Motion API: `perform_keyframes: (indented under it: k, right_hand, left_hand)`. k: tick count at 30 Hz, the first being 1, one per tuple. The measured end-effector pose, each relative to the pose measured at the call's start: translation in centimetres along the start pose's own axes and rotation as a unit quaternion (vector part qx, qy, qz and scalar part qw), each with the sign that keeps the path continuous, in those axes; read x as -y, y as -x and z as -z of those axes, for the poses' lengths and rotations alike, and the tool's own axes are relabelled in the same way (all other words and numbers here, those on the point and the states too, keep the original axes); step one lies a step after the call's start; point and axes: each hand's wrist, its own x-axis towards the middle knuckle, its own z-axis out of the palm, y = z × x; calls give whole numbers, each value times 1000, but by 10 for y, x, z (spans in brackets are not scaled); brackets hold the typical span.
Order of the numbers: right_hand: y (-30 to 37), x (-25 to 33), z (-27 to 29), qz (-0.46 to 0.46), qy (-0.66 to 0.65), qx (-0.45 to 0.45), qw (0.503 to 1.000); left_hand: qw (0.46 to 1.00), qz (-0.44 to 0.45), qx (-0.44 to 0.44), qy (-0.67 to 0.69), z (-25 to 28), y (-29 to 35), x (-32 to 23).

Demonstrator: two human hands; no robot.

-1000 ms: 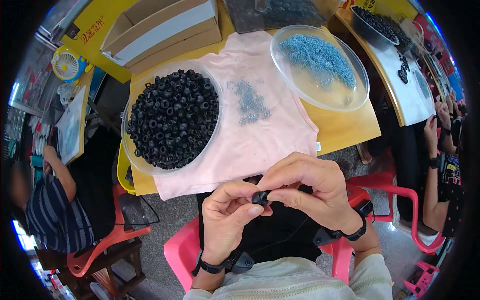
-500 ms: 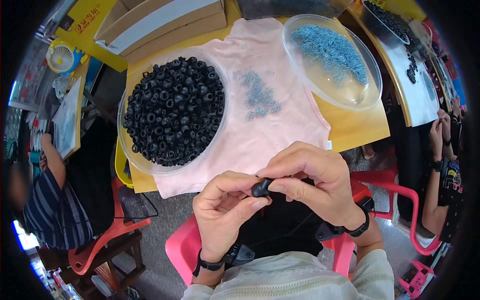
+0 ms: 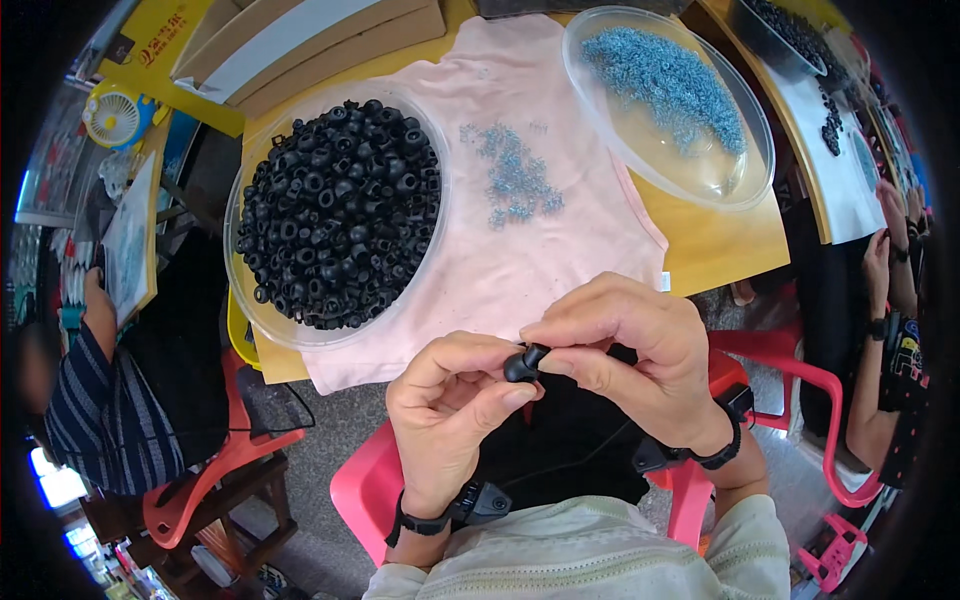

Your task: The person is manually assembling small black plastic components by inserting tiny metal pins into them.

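Observation:
Over the near edge of the pink cloth, my two hands meet around small black plastic pieces. My left hand [image 3: 450, 405] pinches a rounded, ball-like black plastic piece [image 3: 517, 369] between thumb and fingers. Against its upper right side, my right hand [image 3: 635, 365] pinches a smaller, stubby black plastic piece [image 3: 536, 354]. The two pieces touch; how deep one sits in the other cannot be made out. Beyond the hands, a loose cluster of tiny bluish metal springs [image 3: 518, 178] lies on the pink cloth [image 3: 500, 270].
To the left stands a clear round tub [image 3: 285, 335] heaped with black plastic pieces. A clear oval tub [image 3: 690, 185] of springs is at the far right, with a cardboard box [image 3: 330, 50] at the back left. Other people work at tables on both sides.
The smaller black piece shows more clearly between the fingertips, as my right fingers have shifted slightly. Otherwise both hands keep their pinch, and the view has moved a little.

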Motion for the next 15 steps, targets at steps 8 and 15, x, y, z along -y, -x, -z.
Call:
perform_keyframes:
  k: [8, 15]
  right_hand:
    - [1, 3, 4, -35, 25, -10, 999]
    - [3, 4, 3, -112, -60, -14, 992]
  left_hand:
    - [993, -37, -24, -109, -5, 4, 5]
    - [996, 1, -8, -87, -4, 2, 6]
